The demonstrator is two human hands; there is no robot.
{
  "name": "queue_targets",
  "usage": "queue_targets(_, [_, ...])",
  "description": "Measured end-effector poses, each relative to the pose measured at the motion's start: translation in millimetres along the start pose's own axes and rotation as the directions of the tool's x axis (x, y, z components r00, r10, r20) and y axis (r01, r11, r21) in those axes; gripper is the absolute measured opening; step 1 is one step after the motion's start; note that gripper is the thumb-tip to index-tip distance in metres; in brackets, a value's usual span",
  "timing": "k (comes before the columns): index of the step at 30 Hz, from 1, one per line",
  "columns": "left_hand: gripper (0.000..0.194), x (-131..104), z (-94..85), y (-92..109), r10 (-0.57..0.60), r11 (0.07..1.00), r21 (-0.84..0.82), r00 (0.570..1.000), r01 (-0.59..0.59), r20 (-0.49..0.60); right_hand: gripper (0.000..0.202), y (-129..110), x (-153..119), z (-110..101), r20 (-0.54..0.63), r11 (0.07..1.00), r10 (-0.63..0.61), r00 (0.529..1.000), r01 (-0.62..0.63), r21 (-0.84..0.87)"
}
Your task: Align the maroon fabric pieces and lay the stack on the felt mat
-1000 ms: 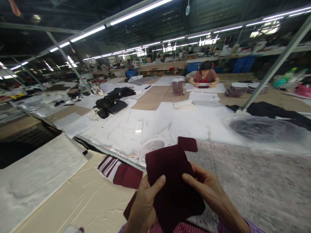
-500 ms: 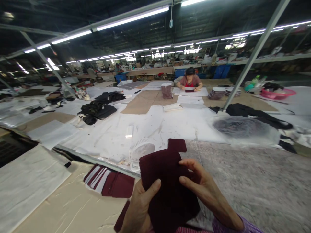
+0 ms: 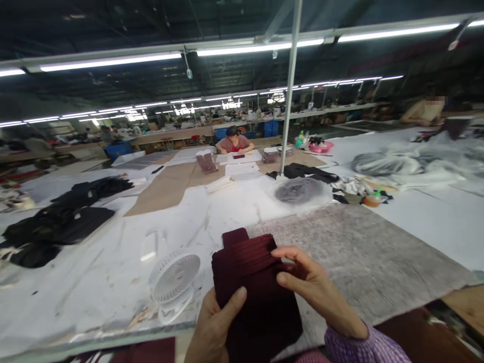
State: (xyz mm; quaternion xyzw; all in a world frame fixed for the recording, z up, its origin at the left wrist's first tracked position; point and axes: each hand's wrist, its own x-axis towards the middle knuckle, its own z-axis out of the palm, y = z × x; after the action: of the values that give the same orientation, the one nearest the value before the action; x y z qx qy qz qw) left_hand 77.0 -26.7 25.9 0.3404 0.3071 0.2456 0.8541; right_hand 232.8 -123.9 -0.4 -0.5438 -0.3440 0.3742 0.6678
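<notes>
the left hand (image 3: 217,322) grasps the stack of dark maroon cloth (image 3: 260,307) by its left side, thumb on top, in the near middle of the scene. the right hand (image 3: 315,287) has its fingertips at the stack's right edge, by the layered folds at the far end; whether it pinches any layer or only touches them, i cannot tell. those layers look loose and stepped, so if the left thumb eases off, the upper ones could slide over each other and fan out of line. a fingertip could also catch two layers as one, since the cloth is thin-looking and dark and its edges lie close. the small maroon piece (image 3: 233,236) shows just beyond the stack and could be mixed in or nudged by it. the white fan (image 3: 177,276) stands near, to the left; if it is running, which i cannot tell, its air could lift a loose corner.
</notes>
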Motion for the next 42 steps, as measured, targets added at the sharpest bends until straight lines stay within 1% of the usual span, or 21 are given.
queue_targets(2, [0.05, 1.6, 6.2, -1.2, -0.036, 0.999, 0.007, 0.998, 0.036, 0.046, 0.029, -2.7, -4.5, -6.3, -0.019, 1.0, -0.004, 1.0, 0.004, -0.004])
queue_targets(4, [0.049, 2.9, 10.7, -2.3, -0.072, 0.997, 0.006, 0.991, 0.071, 0.11, 0.03, -6.0, -8.2, -11.4, -0.028, 1.0, 0.004, 1.0, -0.004, 0.01])
queue_targets(7, [0.045, 5.3, 15.5, -3.4, -0.073, 0.997, 0.033, 0.981, 0.068, 0.18, 0.029, -10.8, -13.4, -17.0, -0.022, 0.997, 0.021, 1.0, -0.02, 0.068])
queue_targets(10, [0.04, 8.4, 20.2, -3.2, -0.063, 0.995, 0.084, 0.98, 0.048, 0.188, 0.025, -12.2, -19.0, -20.1, 0.005, 0.991, 0.023, 1.0, -0.024, 0.129])
queue_targets(13, [0.036, 10.8, 26.5, -2.7, -0.03, 0.996, 0.085, 0.982, 0.015, 0.188, 0.023, -9.5, -23.5, -20.6, -0.001, 0.991, 0.051, 0.999, -0.05, 0.124])
queue_targets(19, [0.031, 12.7, 35.5, -5.3, -0.019, 0.998, 0.056, 0.978, 0.008, 0.209, 0.025, -6.0, -26.0, -17.7, -0.131, 0.998, 0.062, 0.989, -0.061, 0.018])
queue_targets(23, [0.035, 14.1, 35.0, -8.2, -0.006, 0.999, 0.052, 0.979, -0.004, 0.206, 0.028, -11.1, -26.0, -15.8, -0.174, 0.999, 0.053, 0.983, -0.053, 0.004])
queue_targets(28, [0.039, 16.7, 32.7, -10.6, -0.014, 0.998, 0.057, 0.98, 0.003, 0.198, 0.031, -13.5, -26.1, -15.7, -0.169, 0.998, 0.059, 0.984, -0.064, -0.02])
queue_targets(36, [0.034, 19.2, 29.9, -10.8, -0.005, 1.0, -0.007, 0.981, 0.007, 0.193, 0.028, -9.6, -21.6, -18.1, -0.106, 0.995, 0.024, 0.994, -0.033, -0.089])
queue_targets(40, [0.029, 20.4, 25.7, -9.5, 0.004, 1.0, -0.001, 0.977, -0.004, 0.211, 0.026, -9.4, -18.4, -17.7, -0.13, 0.996, 0.048, 0.99, -0.058, -0.074])
queue_targets(42, [0.029, 21.3, 22.4, -9.0, 0.008, 1.0, 0.005, 0.976, -0.009, 0.219, 0.022, -9.7, -15.5, -17.6, -0.144, 0.999, 0.019, 0.989, -0.026, -0.046])
